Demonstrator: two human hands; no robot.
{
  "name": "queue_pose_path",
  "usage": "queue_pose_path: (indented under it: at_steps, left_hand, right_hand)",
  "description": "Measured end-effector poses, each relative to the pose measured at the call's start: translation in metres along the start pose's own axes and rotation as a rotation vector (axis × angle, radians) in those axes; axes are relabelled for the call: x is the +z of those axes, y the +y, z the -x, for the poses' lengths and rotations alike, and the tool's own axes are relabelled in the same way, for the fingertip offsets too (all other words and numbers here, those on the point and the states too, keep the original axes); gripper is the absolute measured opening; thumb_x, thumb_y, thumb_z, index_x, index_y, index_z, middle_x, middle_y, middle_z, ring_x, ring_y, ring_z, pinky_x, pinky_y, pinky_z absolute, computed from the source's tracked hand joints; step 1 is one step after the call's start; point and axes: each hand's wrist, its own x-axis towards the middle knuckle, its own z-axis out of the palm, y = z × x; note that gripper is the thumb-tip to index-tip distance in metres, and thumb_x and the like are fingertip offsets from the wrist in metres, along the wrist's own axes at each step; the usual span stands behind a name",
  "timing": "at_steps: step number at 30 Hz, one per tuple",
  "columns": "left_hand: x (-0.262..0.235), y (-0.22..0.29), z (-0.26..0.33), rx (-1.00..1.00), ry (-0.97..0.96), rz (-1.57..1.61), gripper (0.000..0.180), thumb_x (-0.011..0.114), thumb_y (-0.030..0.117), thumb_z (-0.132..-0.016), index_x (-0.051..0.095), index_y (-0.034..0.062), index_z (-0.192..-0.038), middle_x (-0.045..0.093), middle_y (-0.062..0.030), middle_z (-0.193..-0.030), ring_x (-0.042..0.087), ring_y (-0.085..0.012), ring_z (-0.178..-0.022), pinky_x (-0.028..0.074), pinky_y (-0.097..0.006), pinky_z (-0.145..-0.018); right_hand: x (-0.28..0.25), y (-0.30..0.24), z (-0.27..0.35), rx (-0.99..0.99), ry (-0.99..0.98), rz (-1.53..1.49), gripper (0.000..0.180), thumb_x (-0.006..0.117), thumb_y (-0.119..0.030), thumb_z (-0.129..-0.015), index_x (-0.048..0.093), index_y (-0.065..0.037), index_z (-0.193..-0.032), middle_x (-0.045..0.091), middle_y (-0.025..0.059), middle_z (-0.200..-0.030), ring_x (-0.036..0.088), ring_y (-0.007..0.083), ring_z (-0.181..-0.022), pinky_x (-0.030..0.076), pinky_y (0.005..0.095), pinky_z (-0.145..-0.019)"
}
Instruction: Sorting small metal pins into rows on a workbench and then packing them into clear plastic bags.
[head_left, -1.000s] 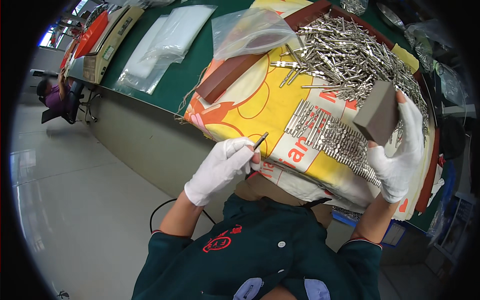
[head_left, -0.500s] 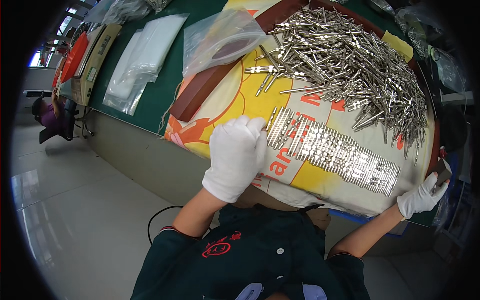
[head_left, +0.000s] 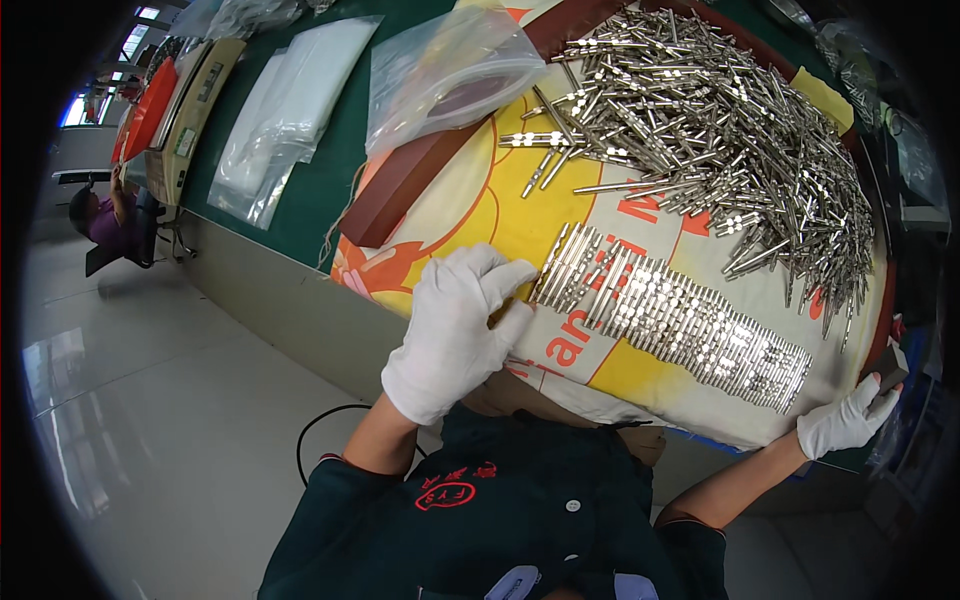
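My left hand [head_left: 455, 330], in a white glove, is at the left end of a row of slim metal bits [head_left: 680, 320]. Its thumb and forefinger are apart, with no bit visible between them; the other fingers curl partly out of sight. The silvery bits lie side by side on a printed yellow and white cloth [head_left: 455, 225]. Far right, my right hand [head_left: 840, 425], also gloved, has its fingers round a dark brown block [head_left: 888, 368] at the near end of the red-brown edging. Beyond the row is a large heap of loose metal bits [head_left: 710, 130].
A red-brown bar [head_left: 400, 195] borders the cloth on the left, with a clear plastic bag [head_left: 440, 80] over it. More plastic bags [head_left: 290, 110] lie on the green table [head_left: 335, 110]. A beige device [head_left: 195, 120] stands far left, near a seated person [head_left: 110, 215].
My left hand has drawn slightly back from the row's left end, and its thumb and forefinger have spread apart. My right hand stays at the dark block. The whole view has shifted slightly.
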Motion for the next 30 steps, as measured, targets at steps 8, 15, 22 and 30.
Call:
queue_pose_path:
  at_steps: [8,15,22,30]
  left_hand:
    - [0.004,-0.004,0.000,0.021,0.007,0.060,0.028,0.072,0.008,-0.071,0.066,0.0082,-0.098,0.058,-0.0075,-0.085,0.057,-0.0284,-0.084,0.041,-0.041,-0.074]
    - [0.002,-0.007,0.006,0.076,0.100,0.036,0.026,0.073,0.005,-0.070,0.067,0.0087,-0.094,0.057,-0.0060,-0.084,0.057,-0.0262,-0.082,0.040,-0.038,-0.072]
    - [0.000,-0.012,0.008,0.249,0.301,-0.136,0.033,0.067,-0.003,-0.070,0.063,0.0081,-0.101,0.061,-0.0073,-0.094,0.057,-0.0262,-0.086,0.043,-0.037,-0.073]
    - [-0.002,0.010,0.002,0.439,-0.238,-0.127,0.065,0.061,0.036,-0.084,0.042,0.0056,-0.139,0.044,-0.0149,-0.143,0.041,-0.0353,-0.131,0.029,-0.049,-0.108]
  right_hand:
    - [-0.001,0.007,-0.001,-0.002,-0.003,-0.041,0.054,0.064,-0.021,-0.092,0.047,0.009,-0.134,0.059,0.0182,-0.124,0.058,0.0198,-0.105,0.043,0.0291,-0.094]
    - [0.001,-0.004,0.003,0.020,0.003,0.017,0.056,0.066,-0.022,-0.092,0.047,0.010,-0.133,0.062,0.0169,-0.118,0.059,0.0197,-0.100,0.046,0.0296,-0.091]
    - [-0.004,0.005,0.000,0.025,0.024,0.020,0.055,0.065,-0.021,-0.092,0.046,0.010,-0.133,0.062,0.0166,-0.117,0.060,0.0194,-0.099,0.046,0.0291,-0.090]
    - [0.000,0.003,0.000,0.037,0.027,-0.016,0.054,0.064,-0.018,-0.091,0.045,0.010,-0.134,0.060,0.0171,-0.121,0.059,0.0194,-0.102,0.046,0.0300,-0.091]
